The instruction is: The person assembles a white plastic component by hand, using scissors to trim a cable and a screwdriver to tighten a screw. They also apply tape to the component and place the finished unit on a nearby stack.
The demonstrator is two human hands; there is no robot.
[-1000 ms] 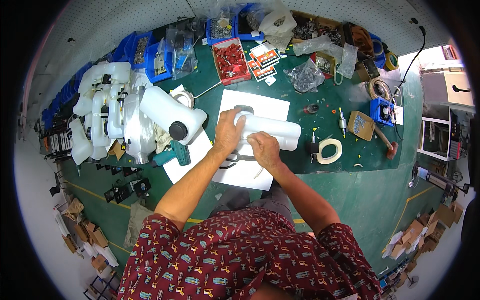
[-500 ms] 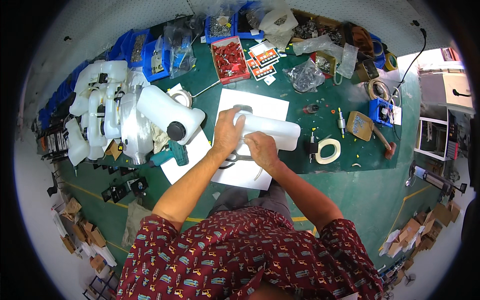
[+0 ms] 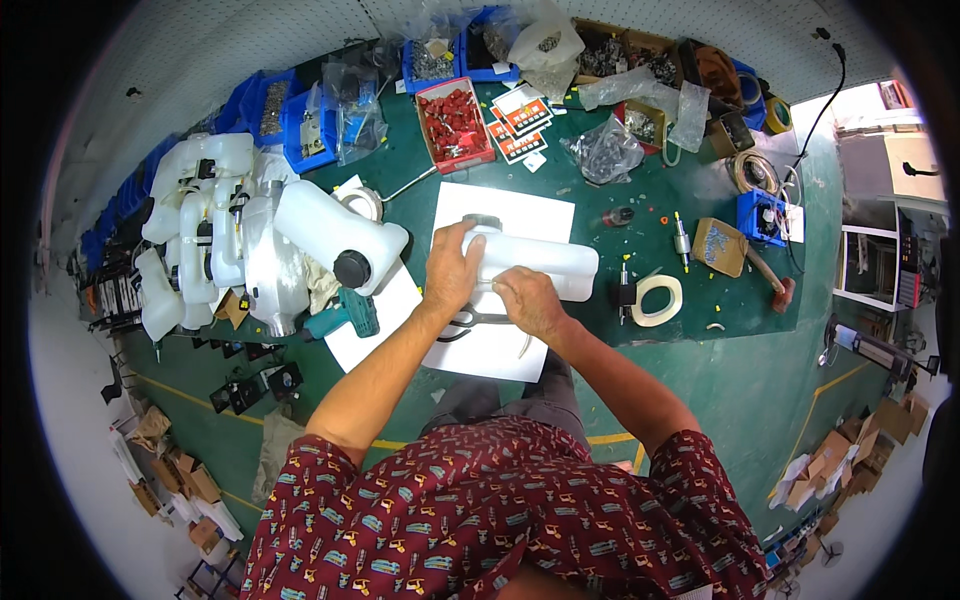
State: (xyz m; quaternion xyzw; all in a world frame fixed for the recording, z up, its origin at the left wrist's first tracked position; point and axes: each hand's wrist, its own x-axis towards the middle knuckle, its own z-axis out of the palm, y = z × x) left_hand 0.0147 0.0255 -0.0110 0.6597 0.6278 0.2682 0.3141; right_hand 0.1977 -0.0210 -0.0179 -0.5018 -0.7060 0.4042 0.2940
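A translucent white plastic tank (image 3: 550, 262) lies on its side over a white sheet (image 3: 535, 210) on the bench. My left hand (image 3: 455, 270) is wrapped round its left end, beside a grey cap (image 3: 484, 221). At the tank's near edge my right hand (image 3: 530, 302) has its fingers pressed together; what is between them is hidden. A thin pale tube (image 3: 525, 346) sticks out just below that hand. Dark-handled scissors (image 3: 462, 322) lie on the sheet, partly covered by my hands.
To the left lie another white tank with a black cap (image 3: 352, 266), a teal power drill (image 3: 344, 314) and several more tanks (image 3: 195, 225). A tape roll (image 3: 659, 301), a screwdriver (image 3: 626, 285) and a hammer (image 3: 780, 290) lie right. Behind stands a box of red parts (image 3: 455, 125).
The whole view has shifted slightly. Both hands stay at the same places on the tank, and the tube below my right hand has tilted a little.
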